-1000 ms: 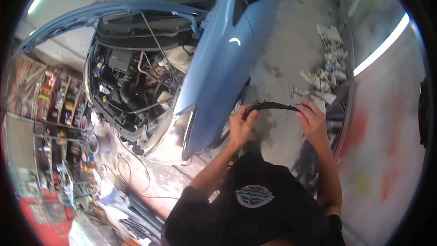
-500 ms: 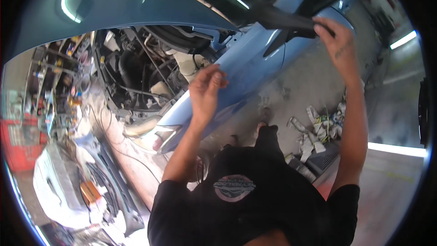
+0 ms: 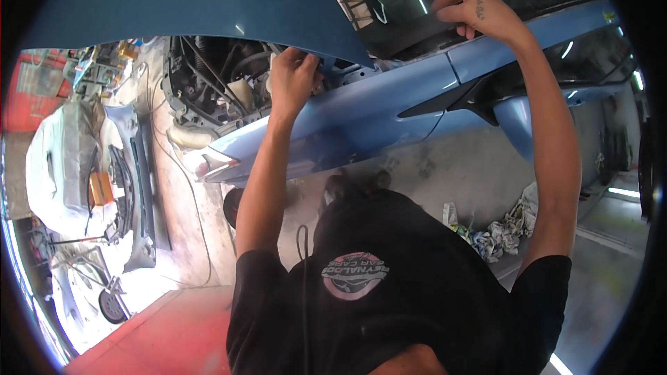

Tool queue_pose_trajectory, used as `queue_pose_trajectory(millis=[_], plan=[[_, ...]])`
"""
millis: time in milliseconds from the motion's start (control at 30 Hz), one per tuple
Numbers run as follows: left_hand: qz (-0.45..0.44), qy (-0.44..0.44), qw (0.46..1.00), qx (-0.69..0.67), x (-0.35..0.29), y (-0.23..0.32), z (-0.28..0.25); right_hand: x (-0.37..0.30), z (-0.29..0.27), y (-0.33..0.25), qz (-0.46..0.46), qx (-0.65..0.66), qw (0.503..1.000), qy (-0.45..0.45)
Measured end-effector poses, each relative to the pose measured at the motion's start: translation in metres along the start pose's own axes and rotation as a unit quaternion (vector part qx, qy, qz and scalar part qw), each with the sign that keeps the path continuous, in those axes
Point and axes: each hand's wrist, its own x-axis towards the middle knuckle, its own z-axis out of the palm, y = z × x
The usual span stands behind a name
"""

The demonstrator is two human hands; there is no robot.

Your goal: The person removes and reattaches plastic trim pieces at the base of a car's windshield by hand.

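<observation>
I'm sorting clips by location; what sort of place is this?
Probably a car repair or body shop: a blue car stands with its hood raised over the engine bay, and what looks like a detached car panel lies off to the left.

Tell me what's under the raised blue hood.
Dark engine parts and a pale container show. The hood covers whatever lies farther back; the left hand hides more.

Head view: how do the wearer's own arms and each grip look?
The left arm and right arm are bare below short black sleeves. The left grip and right grip are ungloved hands; the right has a dark, inked-looking marking on its back. A thin dark cord lies over the black shirt.
</observation>
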Motion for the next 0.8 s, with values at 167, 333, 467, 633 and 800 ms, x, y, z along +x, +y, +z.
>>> queue_pose_trajectory(millis=[167,333,467,633,800], plan=[[0.016,-0.059,0.998,0.033,0.024,0.012,0.000,0.016,0.016,0.006,0.015,0.059,0.997,-0.052],[0.064,-0.166,0.982,0.059,0.047,0.003,-0.008,0.023,0.028,0.015,0.076,0.089,0.988,-0.104],[0.111,-0.190,0.975,0.020,0.055,0.000,-0.008,0.021,0.032,-0.002,0.096,0.004,0.990,-0.104],[0.153,-0.217,0.960,0.087,0.065,-0.007,-0.009,0.016,0.035,-0.006,0.007,-0.061,0.991,-0.117],[0.214,-0.214,0.948,0.098,0.075,-0.017,-0.002,0.011,0.037,0.000,-0.016,-0.092,0.990,-0.105]])
